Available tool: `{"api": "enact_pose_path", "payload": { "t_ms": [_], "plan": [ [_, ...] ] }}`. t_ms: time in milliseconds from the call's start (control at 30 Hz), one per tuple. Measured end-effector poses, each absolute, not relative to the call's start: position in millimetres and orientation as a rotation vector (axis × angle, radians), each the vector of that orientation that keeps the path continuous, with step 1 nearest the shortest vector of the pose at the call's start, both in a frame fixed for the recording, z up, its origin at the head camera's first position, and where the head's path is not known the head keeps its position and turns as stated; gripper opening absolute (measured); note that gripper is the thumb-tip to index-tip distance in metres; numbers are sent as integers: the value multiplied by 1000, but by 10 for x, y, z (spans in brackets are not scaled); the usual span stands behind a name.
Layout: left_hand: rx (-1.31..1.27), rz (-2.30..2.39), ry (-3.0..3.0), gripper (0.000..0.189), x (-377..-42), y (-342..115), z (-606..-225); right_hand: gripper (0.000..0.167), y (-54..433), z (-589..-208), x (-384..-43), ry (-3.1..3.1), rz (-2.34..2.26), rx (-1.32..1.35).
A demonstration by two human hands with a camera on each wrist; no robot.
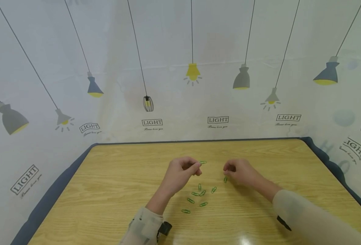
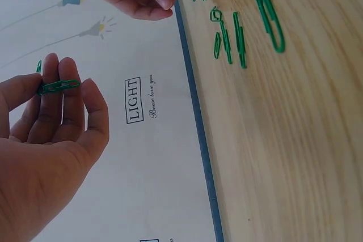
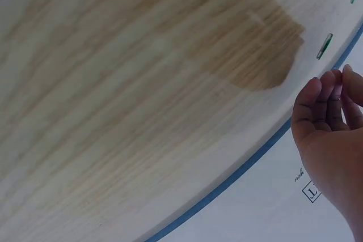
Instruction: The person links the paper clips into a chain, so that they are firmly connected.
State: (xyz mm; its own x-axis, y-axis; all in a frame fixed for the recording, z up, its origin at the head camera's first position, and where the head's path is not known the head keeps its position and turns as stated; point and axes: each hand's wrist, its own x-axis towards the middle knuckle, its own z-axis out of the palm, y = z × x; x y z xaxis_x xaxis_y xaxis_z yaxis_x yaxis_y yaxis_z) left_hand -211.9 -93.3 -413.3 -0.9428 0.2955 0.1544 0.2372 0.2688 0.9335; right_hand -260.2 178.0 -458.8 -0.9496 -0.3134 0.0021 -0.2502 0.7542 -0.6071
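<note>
A green paper clip [image 1: 203,162] sticks out from the fingertips of my left hand [image 1: 182,173], pinched by the thumb. The left wrist view shows this paper clip [image 2: 61,86] lying across the fingers, and a second bit of green wire [image 2: 39,66] behind the thumb tip; whether the two are linked I cannot tell. My right hand [image 1: 243,172] hovers at the right with curled fingers and thumb tip close together, and I see nothing between them. Just below its fingertips is another green paper clip [image 1: 225,179], which appears apart from the fingers in the right wrist view.
Several green paper clips [image 1: 195,194] lie scattered on the wooden table [image 1: 113,190], between and in front of the hands. A pale backdrop [image 1: 174,88] printed with lamps stands behind the table and along its sides. Dark blue edging [image 1: 168,141] runs along the table's border.
</note>
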Motion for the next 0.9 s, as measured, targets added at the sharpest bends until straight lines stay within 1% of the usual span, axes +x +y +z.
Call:
{"api": "enact_pose_path", "payload": {
  "t_ms": [200, 367, 700, 900],
  "plan": [
    [507, 1776, 2482, 19, -2121, -948, -4149, 11, 1811, -4652, -2564, 2841, -947, -539],
    [503, 1778, 2475, 21, -2130, -955, -4179, 19, 1837, -4717, -2546, 2821, -935, -521],
    [498, 1764, 2483, 21, -2129, -958, -4202, 17, 1838, -4701, -2530, 2803, -923, -482],
    [491, 1761, 2475, 20, -2124, -954, -4194, 20, 1852, -4671, -2571, 2764, -933, -477]
  ]
}}
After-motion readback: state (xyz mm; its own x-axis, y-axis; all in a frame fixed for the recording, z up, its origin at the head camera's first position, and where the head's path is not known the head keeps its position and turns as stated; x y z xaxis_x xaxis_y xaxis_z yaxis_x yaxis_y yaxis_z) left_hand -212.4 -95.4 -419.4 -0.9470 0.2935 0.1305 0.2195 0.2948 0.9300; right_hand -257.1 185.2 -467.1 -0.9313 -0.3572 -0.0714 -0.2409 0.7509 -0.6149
